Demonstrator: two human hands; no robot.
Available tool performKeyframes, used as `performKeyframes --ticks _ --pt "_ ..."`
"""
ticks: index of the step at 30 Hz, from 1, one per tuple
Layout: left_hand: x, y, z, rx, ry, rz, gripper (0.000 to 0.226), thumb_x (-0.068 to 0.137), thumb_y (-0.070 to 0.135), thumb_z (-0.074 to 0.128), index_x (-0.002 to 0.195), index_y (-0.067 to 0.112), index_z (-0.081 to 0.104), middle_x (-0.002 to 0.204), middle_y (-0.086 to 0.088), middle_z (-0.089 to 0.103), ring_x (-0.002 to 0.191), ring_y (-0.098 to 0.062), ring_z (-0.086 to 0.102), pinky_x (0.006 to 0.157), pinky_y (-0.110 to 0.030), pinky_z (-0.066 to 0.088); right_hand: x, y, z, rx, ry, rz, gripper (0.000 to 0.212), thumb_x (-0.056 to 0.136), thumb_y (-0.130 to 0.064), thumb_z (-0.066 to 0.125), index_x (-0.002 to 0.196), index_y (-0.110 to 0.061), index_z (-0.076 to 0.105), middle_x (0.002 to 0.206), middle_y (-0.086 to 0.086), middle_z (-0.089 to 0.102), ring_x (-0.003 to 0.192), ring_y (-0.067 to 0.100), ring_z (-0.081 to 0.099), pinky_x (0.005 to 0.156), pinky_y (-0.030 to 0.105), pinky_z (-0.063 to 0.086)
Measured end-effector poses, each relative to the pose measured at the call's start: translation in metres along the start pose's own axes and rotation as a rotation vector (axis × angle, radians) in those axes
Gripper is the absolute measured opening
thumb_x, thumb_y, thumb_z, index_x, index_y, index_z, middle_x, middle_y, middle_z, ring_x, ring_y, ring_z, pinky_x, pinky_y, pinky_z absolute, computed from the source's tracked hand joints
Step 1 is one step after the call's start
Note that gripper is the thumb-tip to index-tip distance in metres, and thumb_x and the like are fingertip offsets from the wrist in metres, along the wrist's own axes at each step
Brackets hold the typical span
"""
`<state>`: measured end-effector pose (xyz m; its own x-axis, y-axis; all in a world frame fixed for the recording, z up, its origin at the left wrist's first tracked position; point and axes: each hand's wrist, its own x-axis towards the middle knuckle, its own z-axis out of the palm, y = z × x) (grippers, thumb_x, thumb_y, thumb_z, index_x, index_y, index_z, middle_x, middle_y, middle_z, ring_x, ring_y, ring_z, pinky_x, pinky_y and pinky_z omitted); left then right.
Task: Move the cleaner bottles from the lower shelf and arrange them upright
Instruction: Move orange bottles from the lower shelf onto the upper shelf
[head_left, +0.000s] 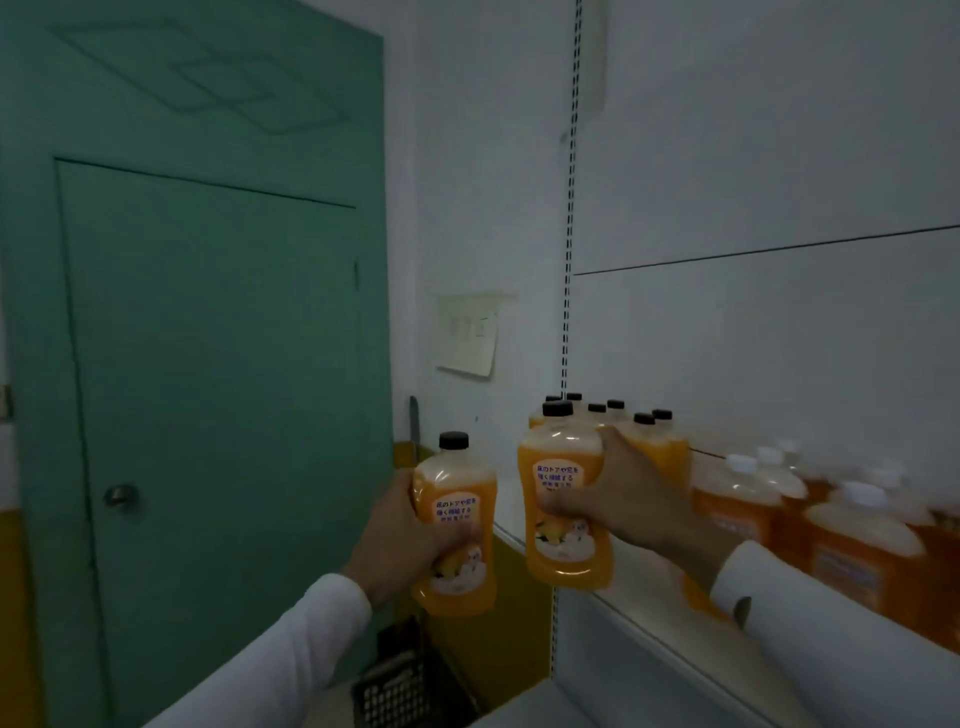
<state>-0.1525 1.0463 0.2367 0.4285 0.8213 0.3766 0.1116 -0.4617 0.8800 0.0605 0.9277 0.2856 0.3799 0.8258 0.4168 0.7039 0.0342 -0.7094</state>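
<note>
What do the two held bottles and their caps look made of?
Bottle in left hand and bottle in right hand: likely clear glossy plastic, orange liquid showing through, highlights on shoulders. Caps: apparently matte black plastic.

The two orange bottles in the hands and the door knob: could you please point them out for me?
Left-hand bottle (457, 512), head view, on its label.
Right-hand bottle (558, 480), head view, on its label.
Door knob (120, 496), head view, on its round face.
</note>
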Motion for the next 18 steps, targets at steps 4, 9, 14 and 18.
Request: performKeyframes --ticks 4,9,14,18 --pt "0.085 -0.024 0.019 -0.016 -0.021 0.030 0.061 0.065 0.016 0.087 0.113 0.020 0.050 0.099 0.002 0.066 0.086 -0.011 0.067 0.060 -0.020 0.055 0.069 0.032 0.011 0.015 0.076 0.067 0.076 0.057 -0.040 0.090 0.117 -0.027 0.045 0.102 -0.008 0.066 0.088 0.009 0.067 0.076 0.035 0.060" --pt "0.177 -0.056 0.039 -0.033 -0.128 0.042 0.059 0.062 0.020 0.088 0.107 0.025 0.051 0.098 0.000 0.069 0.084 -0.014 0.071 0.067 -0.031 0.060 0.116 0.064 0.026 -0.015 0.162 0.143 0.080 0.057 -0.045 0.089 0.120 -0.028 0.043 0.104 -0.010 0.065 0.091 0.008 0.065 0.077 0.033 0.059" --pt "0.236 -0.086 0.062 -0.068 -0.324 0.076 0.060 0.066 0.019 0.086 0.113 0.021 0.048 0.102 -0.002 0.067 0.087 -0.014 0.069 0.070 -0.030 0.061 0.138 0.093 0.048 -0.066 0.254 0.250 0.087 0.052 -0.050 0.088 0.123 -0.031 0.043 0.109 -0.013 0.063 0.096 0.008 0.063 0.081 0.034 0.058" --pt "0.275 -0.110 0.079 -0.114 -0.425 0.111 0.060 0.062 0.023 0.088 0.107 0.030 0.050 0.102 0.001 0.067 0.091 -0.016 0.068 0.076 -0.040 0.060 0.146 0.106 0.066 -0.103 0.342 0.341 0.083 0.056 -0.043 0.089 0.124 -0.029 0.043 0.112 -0.010 0.063 0.097 0.008 0.064 0.078 0.030 0.058"
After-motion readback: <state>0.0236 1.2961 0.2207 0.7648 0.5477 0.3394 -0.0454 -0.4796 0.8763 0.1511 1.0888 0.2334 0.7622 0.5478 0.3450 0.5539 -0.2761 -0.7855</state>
